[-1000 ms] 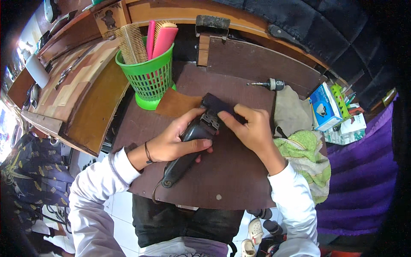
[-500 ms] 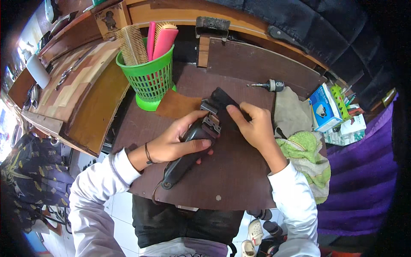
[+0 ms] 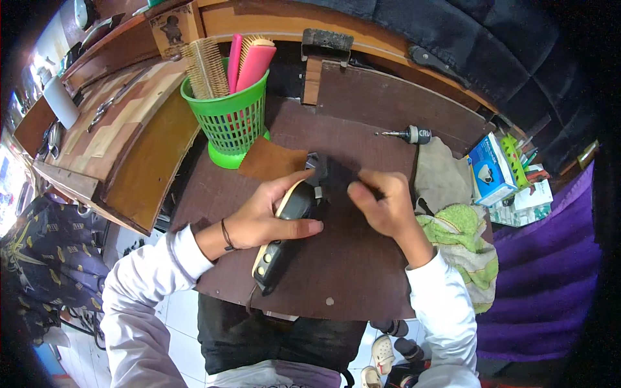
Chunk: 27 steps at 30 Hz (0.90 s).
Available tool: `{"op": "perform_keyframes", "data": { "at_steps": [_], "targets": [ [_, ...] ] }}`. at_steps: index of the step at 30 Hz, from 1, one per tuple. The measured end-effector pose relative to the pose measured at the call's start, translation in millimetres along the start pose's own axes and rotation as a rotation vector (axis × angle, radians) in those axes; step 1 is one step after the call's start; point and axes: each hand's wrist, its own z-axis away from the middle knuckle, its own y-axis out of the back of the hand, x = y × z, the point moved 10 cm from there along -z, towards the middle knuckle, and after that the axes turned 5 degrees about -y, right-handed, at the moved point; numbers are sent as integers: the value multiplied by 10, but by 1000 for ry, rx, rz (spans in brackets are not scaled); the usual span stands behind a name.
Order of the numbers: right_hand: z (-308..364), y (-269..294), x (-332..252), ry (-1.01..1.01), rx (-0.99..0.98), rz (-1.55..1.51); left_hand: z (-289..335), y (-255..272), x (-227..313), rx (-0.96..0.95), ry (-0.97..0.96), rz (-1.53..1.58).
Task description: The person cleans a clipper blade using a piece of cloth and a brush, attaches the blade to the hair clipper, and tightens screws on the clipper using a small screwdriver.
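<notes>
In my left hand lies a black hair clipper with a cream-coloured edge and round light buttons. My fingers wrap round its body, the thumb lies across it, and its head points away from me. My right hand is closed on a dark flat strip, smeared by motion, at the clipper's head. Just beyond the clipper, a small grey metal piece sits by the edge of a brown leather-like patch. What the strip is exactly cannot be made out.
A green basket holds brushes and a comb at the far left of the brown table. Towards the right lie a small black-handled tool, a grey cloth, a green-white towel and a blue box. A wooden cabinet borders the left.
The clipper has rolled in my left hand, so its buttoned side now shows. My right hand has drawn the dark strip nearer to me and across the clipper's head.
</notes>
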Motion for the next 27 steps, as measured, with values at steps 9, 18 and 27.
{"op": "perform_keyframes", "data": {
  "at_steps": [9, 18, 27],
  "targets": [
    [-10, 41, 7, -12, 145, 312, 86, -41, -210, 80, 241, 468],
    [2, -198, -17, 20, -32, 227, 115, -49, -228, -6, 238, 302],
    [-12, -221, 31, -58, -57, 187, 146, -10, -270, 41, 262, 347]
  ]
}}
